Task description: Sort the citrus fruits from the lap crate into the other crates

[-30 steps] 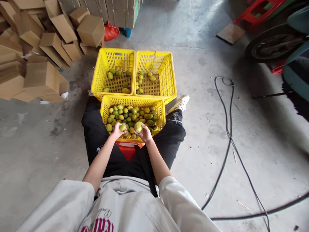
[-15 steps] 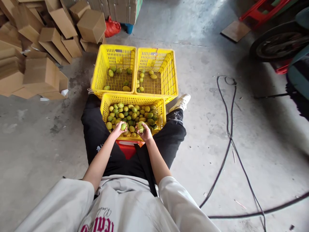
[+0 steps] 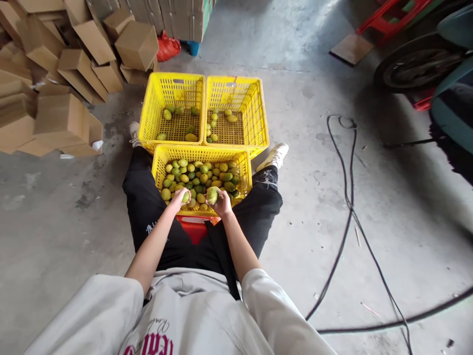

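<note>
My left hand (image 3: 179, 199) is wrapped round a green lemon (image 3: 185, 197), partly covered by the fingers. In my right hand (image 3: 221, 203) sits a larger, blotchy yellow-green lemon (image 3: 212, 195), its upper face showing. Both hands are over the near side of a yellow plastic crate (image 3: 248, 172) between my legs. Many green and yellow lemons (image 3: 204, 178) fill its bottom. Beyond it, side by side, stand a left yellow crate (image 3: 145, 116) and a right yellow crate (image 3: 263, 118). Each has several lemons on its slatted floor.
Cardboard boxes (image 3: 61, 116) are piled at the far left, near a red bag (image 3: 168, 47). A black cable (image 3: 349, 207) loops over the concrete floor at the right. A motorbike wheel (image 3: 417, 64) and a red stool (image 3: 393, 19) stand at the upper right.
My right hand has turned its lemon, so more of the fruit's face shows. The left fingers now cover more of theirs. The view has shifted slightly.
</note>
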Demonstrator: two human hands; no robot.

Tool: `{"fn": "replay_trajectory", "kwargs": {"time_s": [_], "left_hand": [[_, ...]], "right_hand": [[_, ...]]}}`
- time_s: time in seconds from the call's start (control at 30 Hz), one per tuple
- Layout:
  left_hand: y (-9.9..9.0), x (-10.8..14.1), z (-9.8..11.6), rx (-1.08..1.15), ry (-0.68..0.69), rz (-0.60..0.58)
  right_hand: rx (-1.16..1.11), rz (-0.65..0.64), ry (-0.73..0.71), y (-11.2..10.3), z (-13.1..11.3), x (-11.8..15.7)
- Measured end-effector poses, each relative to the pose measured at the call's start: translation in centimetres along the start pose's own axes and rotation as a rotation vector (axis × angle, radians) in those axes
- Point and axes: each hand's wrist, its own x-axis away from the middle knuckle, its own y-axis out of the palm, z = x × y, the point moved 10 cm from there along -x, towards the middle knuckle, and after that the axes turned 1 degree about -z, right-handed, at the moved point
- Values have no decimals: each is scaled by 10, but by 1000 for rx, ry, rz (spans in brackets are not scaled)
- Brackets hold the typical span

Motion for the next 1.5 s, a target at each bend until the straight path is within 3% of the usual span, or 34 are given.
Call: {"fn": "replay_trajectory", "kwargs": {"time_s": [0.23, 0.37, 0.53, 0.77, 1.1, 1.33, 1.5], "left_hand": [[-7, -4, -6, -32, 8, -1], [-5, -5, -7, 83, -41, -17], [5, -4, 0, 185, -47, -58], [9, 4, 3, 4, 14, -82], [24, 15, 5, -263, 79, -150], [19, 17, 19, -405, 209, -76], [21, 14, 20, -379, 211, -103]], "right_hand": [[-21, -43, -59, 8, -4, 4], [-9, -94, -54, 16, 0, 5], [56, 27, 6, 0, 7, 2], [41, 112, 45, -15, 7, 0], [72, 123, 78, -28, 12, -3], [111, 24, 30, -11, 11, -1], [129, 78, 0, -13, 9, -3]]}}
